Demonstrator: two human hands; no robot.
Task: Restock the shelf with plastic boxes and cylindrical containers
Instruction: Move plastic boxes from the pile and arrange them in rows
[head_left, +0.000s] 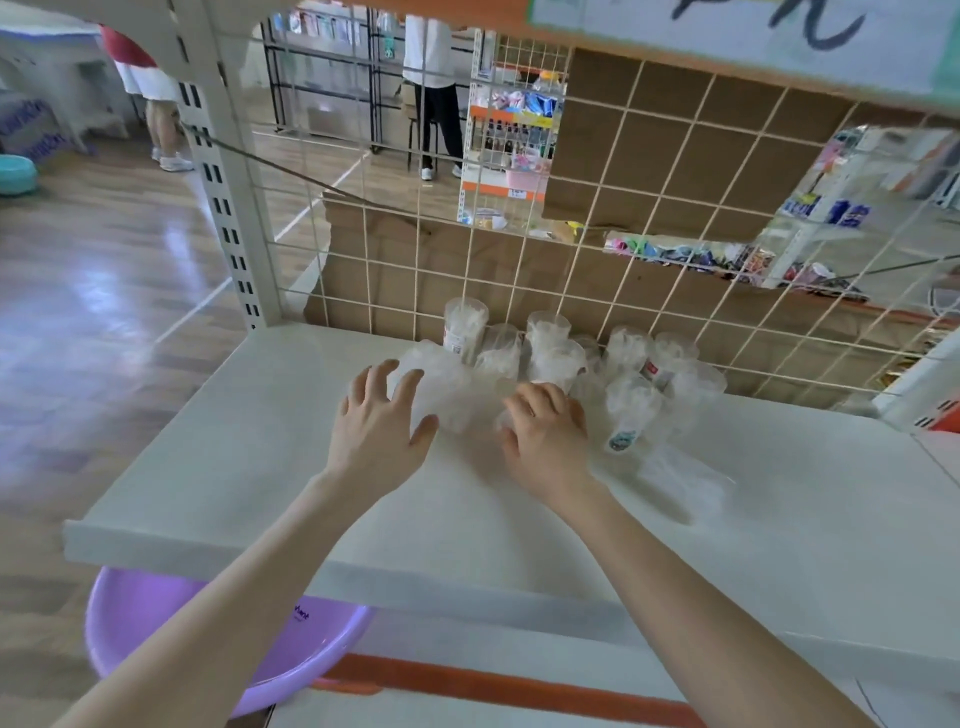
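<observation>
Many tubs (550, 358), likely light, crushable; best taken round sides. Left hand (382, 421) splayed against 1; right hand (545, 439) curled, hold unclear.

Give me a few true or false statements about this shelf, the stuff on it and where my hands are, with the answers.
1. Clear cylindrical containers stand at the back of the white shelf, close to the wire grid. True.
2. The purple basin sits on top of the shelf. False: it is below the shelf, under its left end.
3. The left hand and the right hand both reach over the shelf to the clear items. True.
4. Green cloth hangs behind the wire grid. False: the backing is brown cardboard, with gaps torn in it.
</observation>
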